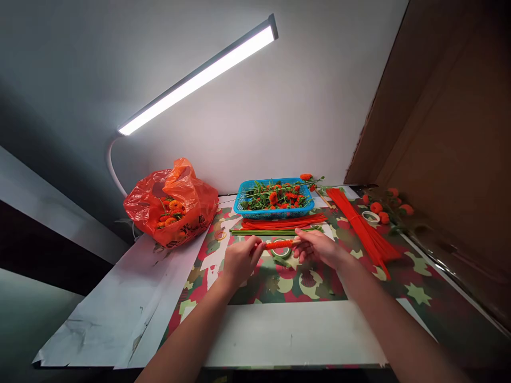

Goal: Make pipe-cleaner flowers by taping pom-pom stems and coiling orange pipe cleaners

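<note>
Table (279, 330) under a patterned cloth (419, 298): orange bag (171, 205) at centre left, blue basket (275, 199) at centre, red stems (363, 229) and tape roll (371, 216) at right, white paper (115, 314) at lower left

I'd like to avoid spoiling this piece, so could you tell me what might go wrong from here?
1. The fuzzy orange stem, pinched only at its ends by the left hand and right hand, might kink or slip.
2. The right forearm might sweep the loose bundle of thin red stems off the table.
</note>
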Available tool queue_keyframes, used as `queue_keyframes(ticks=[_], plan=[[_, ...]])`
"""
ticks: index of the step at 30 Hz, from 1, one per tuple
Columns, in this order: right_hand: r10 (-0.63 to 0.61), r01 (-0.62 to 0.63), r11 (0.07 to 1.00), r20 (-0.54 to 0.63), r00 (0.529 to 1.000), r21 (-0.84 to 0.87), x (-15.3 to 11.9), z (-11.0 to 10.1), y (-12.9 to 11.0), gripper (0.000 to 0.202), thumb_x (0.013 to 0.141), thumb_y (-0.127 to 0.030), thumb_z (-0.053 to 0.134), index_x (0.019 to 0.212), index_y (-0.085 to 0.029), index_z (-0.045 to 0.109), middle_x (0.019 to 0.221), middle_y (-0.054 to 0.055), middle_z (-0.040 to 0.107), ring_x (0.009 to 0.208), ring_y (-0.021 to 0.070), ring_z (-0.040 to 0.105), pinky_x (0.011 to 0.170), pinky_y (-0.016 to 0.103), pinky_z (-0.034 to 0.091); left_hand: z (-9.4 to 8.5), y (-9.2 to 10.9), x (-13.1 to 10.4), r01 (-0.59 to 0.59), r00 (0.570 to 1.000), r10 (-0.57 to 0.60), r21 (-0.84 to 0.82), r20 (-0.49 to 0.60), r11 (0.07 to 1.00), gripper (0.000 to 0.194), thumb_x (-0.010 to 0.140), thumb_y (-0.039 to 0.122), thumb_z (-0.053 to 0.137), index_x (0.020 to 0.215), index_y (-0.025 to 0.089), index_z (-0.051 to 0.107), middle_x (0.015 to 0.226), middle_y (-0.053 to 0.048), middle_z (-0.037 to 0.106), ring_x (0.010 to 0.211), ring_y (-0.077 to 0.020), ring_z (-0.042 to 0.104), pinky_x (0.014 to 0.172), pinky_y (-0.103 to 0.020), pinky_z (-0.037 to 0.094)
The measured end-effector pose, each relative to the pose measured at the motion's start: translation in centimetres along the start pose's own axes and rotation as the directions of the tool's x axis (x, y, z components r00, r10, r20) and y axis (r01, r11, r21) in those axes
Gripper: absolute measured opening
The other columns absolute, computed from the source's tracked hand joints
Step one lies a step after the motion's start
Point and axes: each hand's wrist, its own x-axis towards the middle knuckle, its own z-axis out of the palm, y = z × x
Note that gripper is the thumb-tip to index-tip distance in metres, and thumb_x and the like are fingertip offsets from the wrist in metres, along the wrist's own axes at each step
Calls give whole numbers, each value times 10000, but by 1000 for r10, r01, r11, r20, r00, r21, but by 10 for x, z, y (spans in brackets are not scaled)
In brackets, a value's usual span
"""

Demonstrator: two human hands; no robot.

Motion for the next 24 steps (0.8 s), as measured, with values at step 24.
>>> queue_keyframes(ticks=[24], plan=[[35, -107, 967, 297, 954, 230, 4, 39, 32, 321, 759, -426, 696, 692, -117, 642, 490, -25, 545, 415, 41, 464, 412, 148, 367, -14, -14, 16, 339, 940, -168, -749, 298, 570, 427, 637, 405, 789, 933, 108, 708, 850, -123, 730, 597, -147, 638, 590, -276, 515]])
